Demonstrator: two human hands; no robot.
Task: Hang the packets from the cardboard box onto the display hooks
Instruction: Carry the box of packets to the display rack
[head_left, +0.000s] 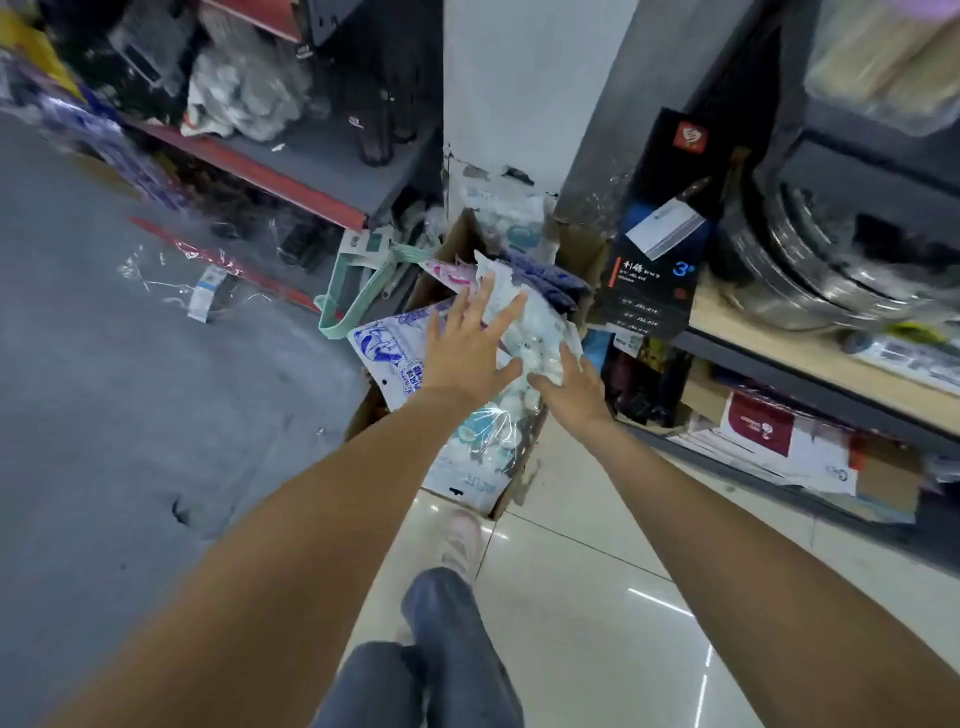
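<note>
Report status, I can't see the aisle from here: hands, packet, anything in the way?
Left hand flat on clear packet. Right hand grips its lower end. Packet over cardboard box.

Retail shop aisle, metal shelves with red edging (291, 187) stocked with packaged goods, boxed cleaver (660, 228) on display, stacked steel pans (810, 260), glossy tiled floor (587, 597), open cardboard box (524, 457) of stock

Cardboard box (522, 457) on tiled floor (597, 597)
</note>
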